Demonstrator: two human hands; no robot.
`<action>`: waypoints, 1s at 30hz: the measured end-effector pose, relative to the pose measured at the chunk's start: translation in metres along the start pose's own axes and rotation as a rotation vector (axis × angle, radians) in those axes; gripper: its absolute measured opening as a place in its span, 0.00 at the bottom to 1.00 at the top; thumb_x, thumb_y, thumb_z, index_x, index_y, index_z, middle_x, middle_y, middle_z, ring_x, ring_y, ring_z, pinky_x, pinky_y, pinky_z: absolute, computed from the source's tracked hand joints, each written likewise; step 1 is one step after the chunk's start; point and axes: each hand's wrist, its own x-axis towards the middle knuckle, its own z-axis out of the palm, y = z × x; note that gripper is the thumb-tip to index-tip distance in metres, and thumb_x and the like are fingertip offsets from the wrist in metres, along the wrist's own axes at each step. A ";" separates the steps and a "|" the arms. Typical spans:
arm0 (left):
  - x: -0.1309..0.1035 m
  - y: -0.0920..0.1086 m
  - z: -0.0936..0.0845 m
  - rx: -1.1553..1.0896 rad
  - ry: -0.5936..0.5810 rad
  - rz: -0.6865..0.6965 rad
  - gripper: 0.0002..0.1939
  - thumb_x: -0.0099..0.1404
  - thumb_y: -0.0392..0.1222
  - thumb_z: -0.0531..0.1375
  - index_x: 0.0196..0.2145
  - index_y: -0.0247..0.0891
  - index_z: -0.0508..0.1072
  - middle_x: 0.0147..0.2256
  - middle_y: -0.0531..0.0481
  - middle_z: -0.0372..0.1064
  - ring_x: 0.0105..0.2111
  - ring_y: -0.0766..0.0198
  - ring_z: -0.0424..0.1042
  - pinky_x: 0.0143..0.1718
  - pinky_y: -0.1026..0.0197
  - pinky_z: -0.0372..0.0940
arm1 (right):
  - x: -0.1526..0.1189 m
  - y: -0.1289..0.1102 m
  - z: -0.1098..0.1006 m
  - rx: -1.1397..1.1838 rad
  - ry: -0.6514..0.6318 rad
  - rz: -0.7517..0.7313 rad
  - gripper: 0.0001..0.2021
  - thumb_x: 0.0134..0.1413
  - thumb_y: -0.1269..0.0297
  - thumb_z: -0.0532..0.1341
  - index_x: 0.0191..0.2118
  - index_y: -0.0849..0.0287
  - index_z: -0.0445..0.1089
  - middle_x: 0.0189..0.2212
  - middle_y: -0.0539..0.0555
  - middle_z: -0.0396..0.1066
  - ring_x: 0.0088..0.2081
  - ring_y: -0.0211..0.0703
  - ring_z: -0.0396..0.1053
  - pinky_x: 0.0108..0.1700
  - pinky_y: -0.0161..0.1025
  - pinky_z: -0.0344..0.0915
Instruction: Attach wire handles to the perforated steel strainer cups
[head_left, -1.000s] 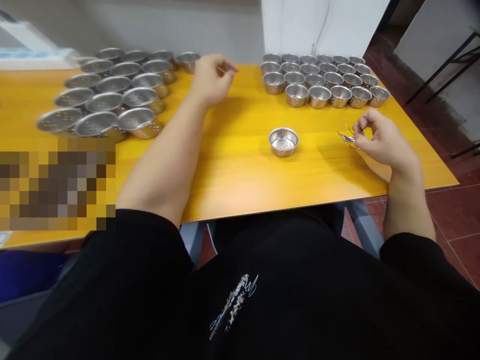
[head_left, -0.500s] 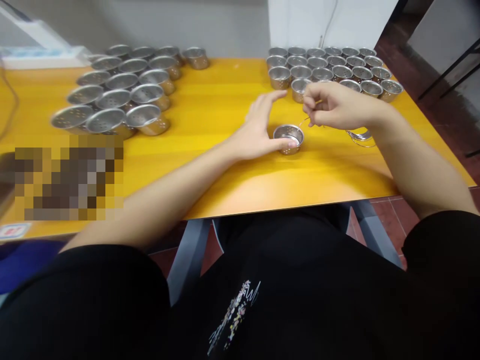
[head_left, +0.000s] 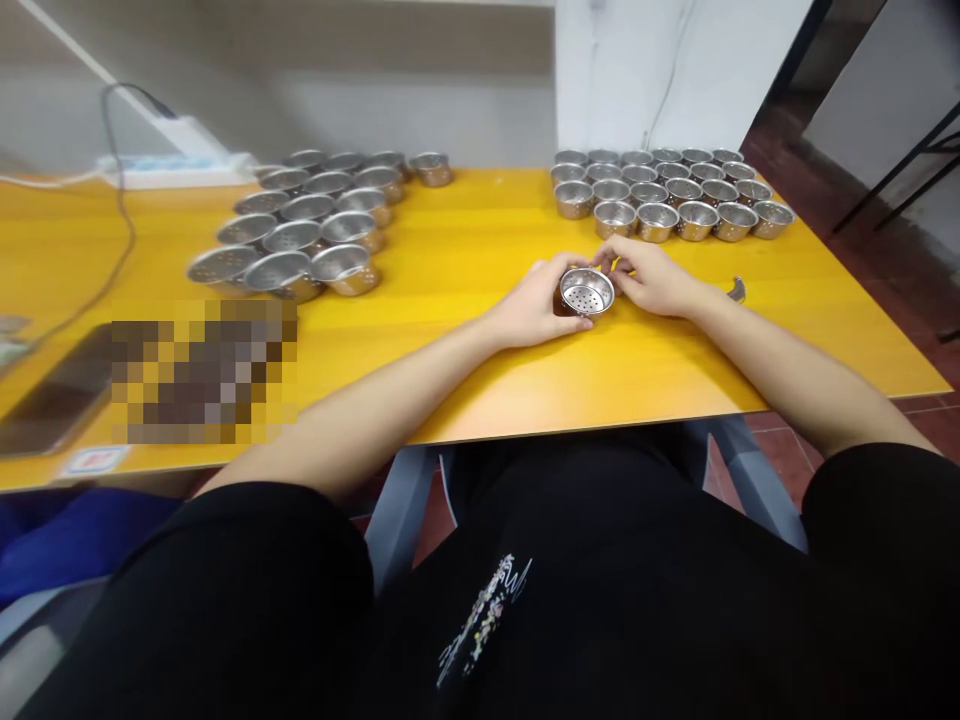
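A small perforated steel cup [head_left: 587, 292] is in my left hand [head_left: 527, 306], tilted so that its holed bottom faces me. The thumb lies along the near side and the fingers go round the far side. My right hand [head_left: 654, 280] is at the cup's right rim, its fingertips pinched close together; whatever they hold is too small to make out. Beyond my right forearm, part of a shiny metal piece [head_left: 738, 290] lies on the table, the rest hidden by the arm.
Similar perforated cups [head_left: 697, 220] stand in rows at the back right. More cups [head_left: 292, 240] stand grouped at the left. A power strip [head_left: 180, 168] with a cable lies behind them. At the left are a dark phone-like slab [head_left: 64, 390] and a blurred-out patch. The yellow table's front edge [head_left: 570, 432] is near my body.
My left hand has closed round the cup and tilted it towards me. My right hand, earlier above and right of it with a thin wire, has come down to its rim. The view has shifted.
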 end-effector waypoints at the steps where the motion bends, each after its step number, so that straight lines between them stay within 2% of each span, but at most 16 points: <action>1: 0.001 -0.002 0.000 -0.017 0.016 0.002 0.51 0.63 0.65 0.78 0.77 0.43 0.73 0.77 0.33 0.81 0.78 0.26 0.78 0.86 0.26 0.69 | 0.000 0.003 0.001 0.017 0.007 -0.010 0.17 0.61 0.64 0.71 0.55 0.51 0.82 0.55 0.60 0.90 0.46 0.59 0.84 0.60 0.57 0.84; 4: 0.003 -0.006 0.002 -0.073 0.047 -0.005 0.52 0.62 0.64 0.79 0.78 0.45 0.72 0.79 0.33 0.80 0.80 0.26 0.77 0.87 0.25 0.68 | -0.002 0.006 0.003 0.065 0.032 0.013 0.21 0.60 0.66 0.71 0.59 0.50 0.85 0.56 0.60 0.92 0.47 0.60 0.89 0.63 0.60 0.86; 8: 0.002 -0.006 0.001 -0.082 0.048 -0.014 0.54 0.60 0.61 0.79 0.78 0.43 0.71 0.79 0.31 0.78 0.80 0.26 0.76 0.87 0.25 0.68 | -0.002 0.008 0.006 0.080 0.106 0.089 0.25 0.62 0.68 0.71 0.63 0.50 0.85 0.51 0.58 0.91 0.49 0.62 0.93 0.67 0.62 0.88; 12: 0.002 -0.004 0.000 -0.072 0.051 -0.009 0.47 0.59 0.59 0.79 0.72 0.46 0.74 0.74 0.34 0.80 0.78 0.29 0.78 0.86 0.27 0.70 | 0.003 0.014 0.011 0.152 0.237 0.091 0.20 0.63 0.69 0.71 0.59 0.51 0.85 0.52 0.60 0.89 0.51 0.63 0.94 0.68 0.62 0.89; 16: 0.002 -0.004 -0.003 -0.067 0.064 -0.044 0.47 0.58 0.58 0.79 0.71 0.44 0.76 0.71 0.34 0.79 0.75 0.30 0.78 0.83 0.27 0.74 | 0.007 0.014 0.018 0.291 0.300 0.133 0.13 0.65 0.61 0.74 0.53 0.51 0.86 0.56 0.61 0.90 0.52 0.65 0.95 0.63 0.63 0.92; 20: 0.002 -0.005 -0.006 -0.054 0.065 -0.074 0.48 0.58 0.59 0.78 0.73 0.43 0.78 0.69 0.35 0.78 0.72 0.31 0.78 0.81 0.27 0.76 | 0.007 0.009 0.023 0.401 0.301 0.108 0.14 0.61 0.51 0.77 0.48 0.51 0.87 0.51 0.62 0.92 0.53 0.66 0.95 0.65 0.65 0.91; 23: 0.002 -0.006 -0.007 -0.058 0.063 -0.107 0.51 0.57 0.59 0.78 0.75 0.41 0.78 0.69 0.34 0.76 0.70 0.32 0.79 0.82 0.26 0.75 | 0.006 0.005 0.021 0.346 0.314 0.085 0.15 0.60 0.48 0.77 0.47 0.51 0.89 0.46 0.61 0.93 0.52 0.65 0.94 0.64 0.65 0.90; 30: 0.003 -0.010 -0.007 -0.059 0.036 -0.108 0.54 0.60 0.59 0.80 0.80 0.42 0.77 0.70 0.35 0.75 0.74 0.29 0.78 0.88 0.23 0.69 | 0.001 -0.004 0.011 0.157 0.386 0.038 0.14 0.67 0.48 0.76 0.47 0.51 0.94 0.46 0.60 0.94 0.46 0.62 0.90 0.54 0.60 0.88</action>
